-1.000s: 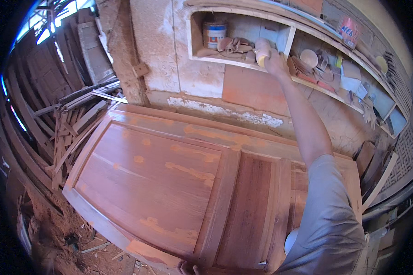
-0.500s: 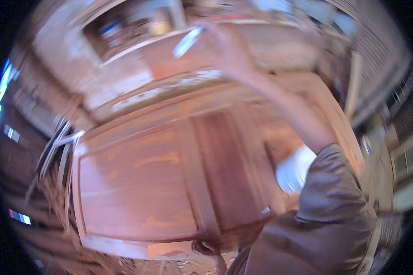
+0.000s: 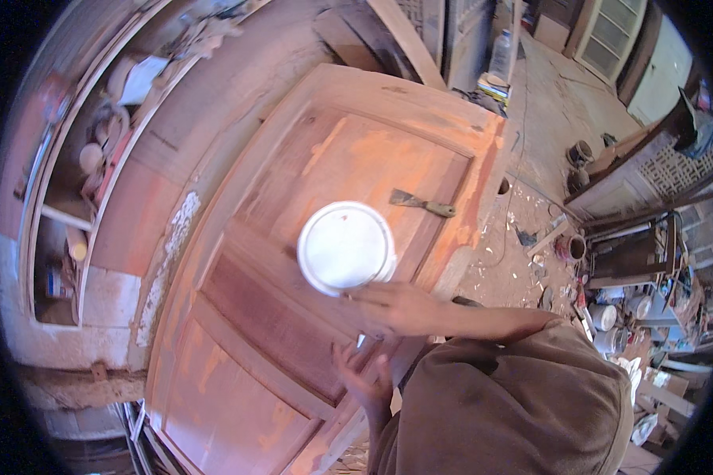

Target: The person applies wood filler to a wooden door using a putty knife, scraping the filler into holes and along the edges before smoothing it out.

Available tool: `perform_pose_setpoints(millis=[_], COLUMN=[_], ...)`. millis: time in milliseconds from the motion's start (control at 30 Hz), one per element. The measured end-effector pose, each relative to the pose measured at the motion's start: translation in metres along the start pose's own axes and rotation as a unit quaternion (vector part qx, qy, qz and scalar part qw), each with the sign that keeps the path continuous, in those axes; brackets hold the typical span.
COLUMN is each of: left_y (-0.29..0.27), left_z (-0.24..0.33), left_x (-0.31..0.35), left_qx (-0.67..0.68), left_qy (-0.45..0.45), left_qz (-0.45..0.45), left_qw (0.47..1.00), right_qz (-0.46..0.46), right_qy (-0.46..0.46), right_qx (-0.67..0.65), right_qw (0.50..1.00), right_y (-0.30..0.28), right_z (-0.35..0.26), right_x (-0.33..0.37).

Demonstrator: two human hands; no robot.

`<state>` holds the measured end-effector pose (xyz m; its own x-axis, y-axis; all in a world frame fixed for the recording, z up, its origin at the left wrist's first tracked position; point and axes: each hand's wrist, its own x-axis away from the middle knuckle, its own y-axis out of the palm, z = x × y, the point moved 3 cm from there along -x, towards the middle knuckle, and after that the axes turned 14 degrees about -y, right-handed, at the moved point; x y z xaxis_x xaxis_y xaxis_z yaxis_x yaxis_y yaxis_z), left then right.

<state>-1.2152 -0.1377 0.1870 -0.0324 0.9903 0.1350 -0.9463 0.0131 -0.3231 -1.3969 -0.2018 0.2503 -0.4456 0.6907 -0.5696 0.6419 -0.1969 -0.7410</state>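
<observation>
A reddish-brown wooden panelled door (image 3: 269,431) lies before me. On it stands a white bucket (image 3: 346,247) with a pale round top. My right hand (image 3: 400,309) reaches in from the right, its fingers stretched out beside the near side of the bucket; I cannot tell whether they touch it. Close below it, my left hand (image 3: 366,381) is over the door's near edge, fingers spread and nothing in them. A small whitish piece (image 3: 361,341) shows between the two hands, apparently on the door. Beyond the bucket a scraper (image 3: 422,203) lies flat on the upper panel.
An open shelf (image 3: 65,218) full of odds and ends stands at the left against the wall. Past the door's far right corner is a clear plastic bottle (image 3: 501,54). Rusty tins (image 3: 569,247) and wood scraps litter the floor at the right, near cluttered tools and pots.
My right hand has come down from near the shelf to beside the bucket; the bright elongated thing it held is no longer visible. My left hand has opened. The view has swung right.
</observation>
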Motion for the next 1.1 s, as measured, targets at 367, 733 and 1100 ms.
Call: perform_pose_setpoints(millis=[367,733,1100], left_y=[0.244,0.45,0.334], left_z=[0.062,0.083,-0.085], left_x=[-0.017,-0.024,0.089], left_qx=[0.018,-0.083,-0.12], left_qy=[-0.01,-0.069,-0.258], left_qz=[-0.185,-0.117,0.347], left_qw=[0.983,0.987,0.894], right_qz=[0.194,0.177,0.197], right_qy=[0.258,0.399,0.459], right_qx=[-0.289,-0.277,-0.341], right_qw=[0.901,0.856,0.796], right_y=[-0.107,-0.192,-0.225], right_z=[0.098,0.386,0.549], right_x=[0.17,0.341,0.308])
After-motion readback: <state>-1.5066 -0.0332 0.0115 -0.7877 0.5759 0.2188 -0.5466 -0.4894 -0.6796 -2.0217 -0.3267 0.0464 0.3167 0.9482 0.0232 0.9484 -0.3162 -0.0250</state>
